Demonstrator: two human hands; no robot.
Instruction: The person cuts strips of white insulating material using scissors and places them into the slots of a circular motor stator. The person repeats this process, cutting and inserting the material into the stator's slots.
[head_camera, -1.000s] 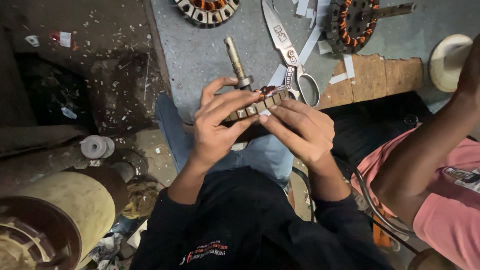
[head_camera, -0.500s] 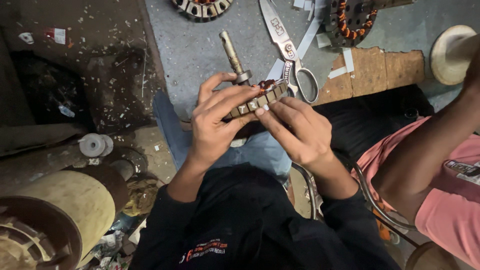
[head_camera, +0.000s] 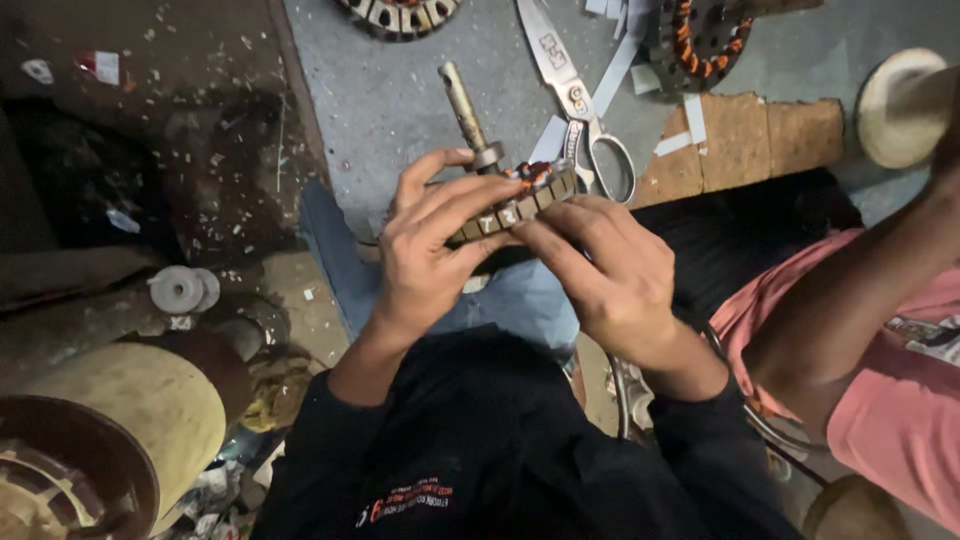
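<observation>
Grey table (head_camera: 420, 110) is carrying the loose parts; you are working just above its near edge, over your lap.

Motor stator (head_camera: 515, 200): you are holding it on edge between both hands, its steel shaft (head_camera: 465, 115) pointing up and away. Laminated steel ring with copper windings, so judging it heavy for its size and stiff. The rim is taking a firm grip; the windings and slot insulation look fragile and are better left unpressed.

Left hand (head_camera: 425, 260): fingers are wrapping over the stator's rim and left side, closed on it.

Right hand (head_camera: 610, 270): fingers are pinching narrowly at the rim near the slots.

Scissors (head_camera: 575, 95) are lying open on the far table, beside white paper strips (head_camera: 615, 70).
</observation>
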